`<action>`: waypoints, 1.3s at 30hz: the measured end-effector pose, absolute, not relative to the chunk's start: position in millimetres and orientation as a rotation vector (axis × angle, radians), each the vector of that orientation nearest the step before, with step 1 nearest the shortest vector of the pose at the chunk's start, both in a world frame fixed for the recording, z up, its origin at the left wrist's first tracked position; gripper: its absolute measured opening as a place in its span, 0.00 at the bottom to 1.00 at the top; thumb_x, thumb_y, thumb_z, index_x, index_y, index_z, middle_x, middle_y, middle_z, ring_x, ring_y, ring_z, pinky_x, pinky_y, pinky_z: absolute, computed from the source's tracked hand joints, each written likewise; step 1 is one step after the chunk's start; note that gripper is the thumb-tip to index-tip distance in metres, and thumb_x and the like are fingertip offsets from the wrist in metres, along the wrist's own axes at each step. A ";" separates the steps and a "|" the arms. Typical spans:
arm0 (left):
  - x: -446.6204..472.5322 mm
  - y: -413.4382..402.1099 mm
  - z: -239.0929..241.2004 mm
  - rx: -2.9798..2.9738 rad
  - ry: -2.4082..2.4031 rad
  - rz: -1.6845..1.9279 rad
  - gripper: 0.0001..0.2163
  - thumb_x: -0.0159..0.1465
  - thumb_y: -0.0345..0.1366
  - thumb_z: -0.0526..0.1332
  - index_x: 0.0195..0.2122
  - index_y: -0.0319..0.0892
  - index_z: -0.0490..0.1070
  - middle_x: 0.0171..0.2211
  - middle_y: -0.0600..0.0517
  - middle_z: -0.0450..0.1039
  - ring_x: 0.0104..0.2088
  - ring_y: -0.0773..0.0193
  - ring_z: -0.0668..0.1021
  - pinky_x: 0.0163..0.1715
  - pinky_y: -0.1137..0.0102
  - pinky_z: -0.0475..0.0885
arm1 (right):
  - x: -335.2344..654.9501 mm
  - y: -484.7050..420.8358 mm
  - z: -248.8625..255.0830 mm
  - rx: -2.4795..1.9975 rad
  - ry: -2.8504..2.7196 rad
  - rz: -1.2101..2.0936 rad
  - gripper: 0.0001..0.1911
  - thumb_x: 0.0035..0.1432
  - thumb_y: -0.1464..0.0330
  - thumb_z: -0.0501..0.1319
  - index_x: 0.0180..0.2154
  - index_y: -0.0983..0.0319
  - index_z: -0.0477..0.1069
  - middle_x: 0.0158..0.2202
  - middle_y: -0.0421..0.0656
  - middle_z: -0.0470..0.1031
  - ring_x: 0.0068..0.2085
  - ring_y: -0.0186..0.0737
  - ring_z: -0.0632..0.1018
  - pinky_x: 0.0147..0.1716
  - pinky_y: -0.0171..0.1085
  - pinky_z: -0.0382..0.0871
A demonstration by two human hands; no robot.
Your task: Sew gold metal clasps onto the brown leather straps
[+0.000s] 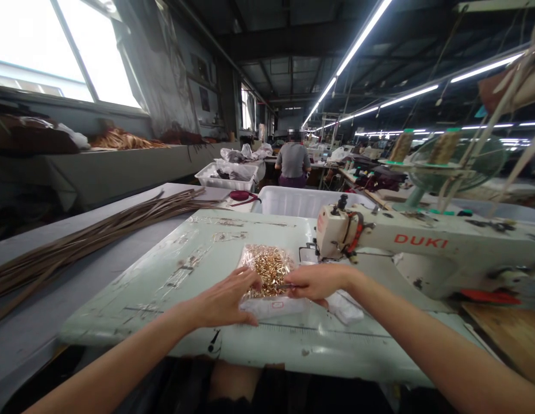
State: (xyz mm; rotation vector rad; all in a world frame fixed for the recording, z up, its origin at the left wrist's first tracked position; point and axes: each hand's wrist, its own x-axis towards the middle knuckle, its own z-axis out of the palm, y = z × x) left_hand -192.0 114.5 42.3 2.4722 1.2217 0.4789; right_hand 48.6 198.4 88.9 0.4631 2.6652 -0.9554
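Observation:
A clear plastic bag (273, 306) full of small gold-coloured metal fittings (269, 269) lies on the pale green sewing table (164, 310). My left hand (226, 299) rests at the bag's left side, its thumb apart from the fingers and the fingertips over the fittings. On the right side, my right hand (312, 283) has its fingers closed around a thin, dark metal tool (287, 286), whose tip points left over the fittings. Most of that tool is hidden in the hand. Crumpled white plastic (345, 307) lies beside my right wrist.
A sewing machine (418, 238) stands to the right. Long brown strips (99, 236) lie on the grey table at left. Behind are a white bin (310, 201), a dark red round object (239, 196), a plastic crate (227, 175) and a seated person (293, 160).

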 end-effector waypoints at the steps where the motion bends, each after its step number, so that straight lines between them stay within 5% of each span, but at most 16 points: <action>1: -193.5 117.2 43.7 2.478 1.223 0.462 0.23 0.51 0.46 0.67 0.43 0.43 0.63 0.40 0.50 0.65 0.44 0.55 0.68 0.45 0.65 0.64 | 48.2 199.5 90.3 0.463 2.624 -1.007 0.07 0.58 0.71 0.50 0.29 0.62 0.62 0.13 0.33 0.63 0.19 0.32 0.67 0.26 0.32 0.61; 11: -194.6 130.6 50.6 2.749 1.230 0.188 0.30 0.48 0.57 0.64 0.47 0.43 0.63 0.48 0.46 0.64 0.49 0.49 0.67 0.50 0.61 0.58 | 43.0 214.0 82.6 0.501 2.782 -1.056 0.05 0.53 0.74 0.54 0.26 0.62 0.63 0.19 0.33 0.61 0.22 0.30 0.63 0.24 0.31 0.56; 18: -195.6 139.0 74.8 2.642 1.372 0.211 0.19 0.50 0.50 0.66 0.35 0.43 0.64 0.40 0.50 0.64 0.38 0.57 0.70 0.37 0.67 0.64 | 50.3 224.4 83.8 0.694 2.969 -1.197 0.10 0.57 0.63 0.56 0.32 0.63 0.65 0.28 0.37 0.68 0.28 0.32 0.65 0.28 0.31 0.59; 22: -194.1 140.2 74.2 2.454 1.351 0.231 0.25 0.46 0.48 0.69 0.40 0.43 0.64 0.36 0.52 0.67 0.36 0.58 0.71 0.33 0.70 0.64 | 48.6 225.3 81.5 0.704 2.888 -1.202 0.12 0.58 0.65 0.54 0.27 0.65 0.68 0.24 0.38 0.69 0.26 0.31 0.65 0.26 0.31 0.57; 26: -197.5 140.6 76.5 2.404 1.178 0.177 0.14 0.52 0.45 0.67 0.35 0.44 0.71 0.33 0.55 0.71 0.35 0.61 0.72 0.35 0.71 0.63 | 30.0 227.7 73.3 0.613 2.654 -1.428 0.07 0.51 0.69 0.60 0.29 0.67 0.72 0.21 0.36 0.66 0.24 0.28 0.64 0.23 0.29 0.55; 29: -204.1 138.7 81.5 2.333 1.102 0.256 0.08 0.55 0.41 0.66 0.33 0.45 0.73 0.32 0.56 0.73 0.34 0.64 0.73 0.36 0.73 0.64 | 10.4 227.2 62.4 0.648 2.419 -1.675 0.12 0.45 0.68 0.64 0.34 0.66 0.73 0.20 0.34 0.63 0.21 0.26 0.60 0.18 0.27 0.52; 39: -208.8 123.2 59.8 2.356 1.349 0.571 0.04 0.55 0.37 0.67 0.30 0.47 0.72 0.35 0.56 0.73 0.43 0.61 0.70 0.47 0.68 0.60 | -28.4 203.7 43.0 0.929 2.307 -1.720 0.07 0.38 0.75 0.63 0.21 0.64 0.65 0.14 0.31 0.58 0.16 0.26 0.59 0.13 0.27 0.50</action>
